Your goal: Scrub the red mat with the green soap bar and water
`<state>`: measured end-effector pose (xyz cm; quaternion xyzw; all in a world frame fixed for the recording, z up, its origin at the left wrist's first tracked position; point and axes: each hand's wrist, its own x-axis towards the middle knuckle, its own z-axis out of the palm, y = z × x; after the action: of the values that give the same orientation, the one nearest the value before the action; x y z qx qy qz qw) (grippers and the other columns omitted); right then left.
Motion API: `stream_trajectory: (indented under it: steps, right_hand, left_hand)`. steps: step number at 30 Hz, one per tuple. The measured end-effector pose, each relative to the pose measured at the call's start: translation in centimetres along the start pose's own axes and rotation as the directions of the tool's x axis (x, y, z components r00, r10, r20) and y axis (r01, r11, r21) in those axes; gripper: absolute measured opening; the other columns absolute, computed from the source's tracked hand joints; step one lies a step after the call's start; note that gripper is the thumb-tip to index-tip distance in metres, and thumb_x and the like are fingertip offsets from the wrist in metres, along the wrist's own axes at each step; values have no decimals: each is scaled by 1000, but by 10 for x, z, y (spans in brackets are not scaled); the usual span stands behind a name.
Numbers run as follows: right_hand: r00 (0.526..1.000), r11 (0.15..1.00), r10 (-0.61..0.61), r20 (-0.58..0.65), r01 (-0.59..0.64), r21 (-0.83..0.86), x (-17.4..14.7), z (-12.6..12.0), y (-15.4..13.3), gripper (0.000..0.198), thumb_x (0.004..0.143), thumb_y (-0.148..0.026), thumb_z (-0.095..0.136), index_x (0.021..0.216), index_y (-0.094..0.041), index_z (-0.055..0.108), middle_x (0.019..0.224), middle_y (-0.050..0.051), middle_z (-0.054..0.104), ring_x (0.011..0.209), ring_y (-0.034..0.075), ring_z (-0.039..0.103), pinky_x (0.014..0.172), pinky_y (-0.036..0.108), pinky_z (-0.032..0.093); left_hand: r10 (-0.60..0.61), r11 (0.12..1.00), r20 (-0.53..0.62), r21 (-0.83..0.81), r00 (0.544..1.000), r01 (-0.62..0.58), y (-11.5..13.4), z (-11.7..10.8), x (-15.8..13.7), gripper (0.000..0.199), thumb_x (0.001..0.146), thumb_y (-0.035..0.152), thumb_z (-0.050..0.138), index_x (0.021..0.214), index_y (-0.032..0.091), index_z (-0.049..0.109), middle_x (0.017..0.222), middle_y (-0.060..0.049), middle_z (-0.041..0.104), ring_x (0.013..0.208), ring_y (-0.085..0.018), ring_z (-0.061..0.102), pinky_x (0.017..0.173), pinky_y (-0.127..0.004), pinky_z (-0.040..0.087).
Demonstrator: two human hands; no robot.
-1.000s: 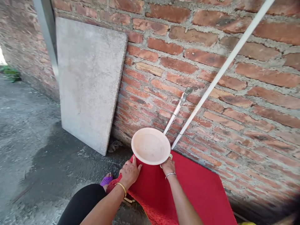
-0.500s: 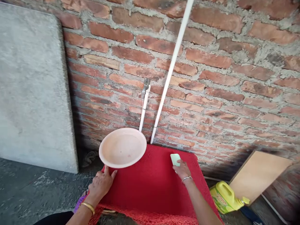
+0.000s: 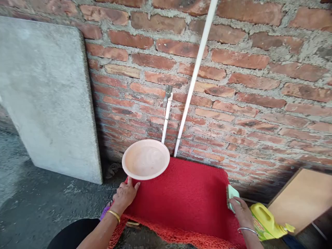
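Observation:
A red mat [image 3: 178,204] lies spread over a raised surface, its shaggy orange-red edge hanging down in front. My right hand [image 3: 242,211] grips a pale green scrub brush [image 3: 232,195], tilted on its side at the mat's right edge with its bristles facing left. On the mat's left edge rests my left hand [image 3: 126,195], thumb and index finger stretched out, the other fingers partly hidden. Its index fingertip is close to the rim of a pale pink basin [image 3: 145,177]; whether they touch I cannot tell. The basin stands on the mat's far left corner.
Behind the mat rises a brick wall [image 3: 241,83] with a tap [image 3: 168,92] and a long white pipe [image 3: 194,72]. A grey slab [image 3: 52,97] leans at left. On the right are a yellow jug [image 3: 267,221] and a tan board [image 3: 302,199].
My right hand has moved right with the brush, from the mat's upper middle to its right edge, and the brush has tipped to show its bristles. My left hand stays by the basin.

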<state>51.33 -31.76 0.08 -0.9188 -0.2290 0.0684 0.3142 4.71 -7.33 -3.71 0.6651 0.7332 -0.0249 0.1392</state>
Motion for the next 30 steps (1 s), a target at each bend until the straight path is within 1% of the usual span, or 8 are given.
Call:
stream_trajectory:
  steps: [4,8,11,14,18,22,25,30]
  right_hand:
    - [947,975,-208,245,181,129,-47,61,-71,53,66,-54,56,108,-23,69,106,6,74,97,25,70,84,33,58]
    - [758,870,-475,447,481,110,-118,109,-147,46,71,-34,57,115,-25,67,114,5,68,102,21,67,89,30,53]
    - [606,746,-581,544,664,56,-167,132,-187,50,72,-23,60,121,-24,66,115,6,64,105,21,65,93,28,50]
    - [537,662,-582,611,749,-28,-196,143,-207,50,77,-28,66,127,-24,64,120,8,61,113,25,62,97,32,49]
    - [577,662,-545,608,742,-111,-199,146,-207,48,82,-35,67,129,-26,62,124,9,59,116,26,61,97,33,49]
    - [631,692,-536,561,709,-135,-171,132,-177,41,84,-30,64,125,-27,63,120,7,61,110,23,64,92,30,50]
    - [734,758,-466,494,619,-206,-135,107,-140,38,86,-30,60,123,-27,63,120,7,61,105,22,66,87,30,50]
    - [916,901,-197,349,310,-305,-60,43,-51,45,84,-45,50,124,-27,60,121,9,60,104,25,67,86,37,52]
  left_hand:
    - [-14,1000,16,-24,1000,14,3,-5,-4,64,101,55,31,153,19,39,126,-22,60,114,-37,65,91,-48,49]
    - [0,999,17,-42,1000,1,3,-10,-7,64,101,55,35,154,19,38,126,-23,60,115,-36,65,90,-48,50]
    - [10,999,7,-43,1000,-10,3,-13,-8,65,100,55,38,154,18,39,125,-23,60,114,-36,65,89,-47,50]
    - [17,999,4,-46,1000,-17,1,-14,-9,66,100,55,39,154,17,37,125,-23,60,114,-37,64,90,-48,50]
    - [21,999,18,-50,1000,-20,0,-13,-7,67,100,56,38,155,17,37,125,-23,60,116,-37,64,92,-49,49]
    - [7,999,12,-48,1000,-7,-1,-10,-6,66,101,57,32,155,19,36,125,-22,60,115,-37,64,91,-47,50]
    - [12,999,8,-45,1000,-11,-2,-8,-4,67,101,57,30,155,18,35,125,-22,60,114,-37,65,91,-47,50]
    - [30,999,19,-35,999,-30,-4,-7,-3,68,100,57,29,154,16,34,124,-23,60,114,-38,65,90,-49,49]
